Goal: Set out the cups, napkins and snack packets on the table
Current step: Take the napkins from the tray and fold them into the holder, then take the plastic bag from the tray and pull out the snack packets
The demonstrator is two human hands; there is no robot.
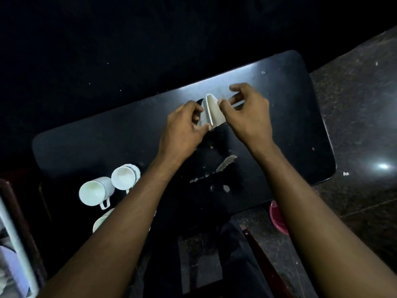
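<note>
At the near left edge of the dark table [86, 147], three white cups stand bunched together: one with its handle toward the camera [94, 191], a second just beside it [125, 177], and a third [103, 220] largely hidden behind the person's left forearm. By their huddle they look delivered to the table but not yet spread to places. Past them, toward mid-table, a chipped patch [225, 164] scars the surface between the two forearms.

Farther on, over the middle of the table, both hands meet on a white folded piece [212, 110], most likely a napkin, though the dim light leaves that uncertain. It stands up like a small tent. The left hand [182, 123] pinches its near lower corner between thumb and curled fingers; the right hand [247, 112] pinches its right edge the same way. Whether its lower edge touches the tabletop cannot be told.

No snack packets show anywhere in the frame, and no other napkin is seen laid out. On this evidence the job is at an early stage: the cups await spacing, this looks like the first napkin, and the packets remain to come.

Beyond the table's right side lie a speckled stone floor [354, 104] and a pink round object [279, 218].
</note>
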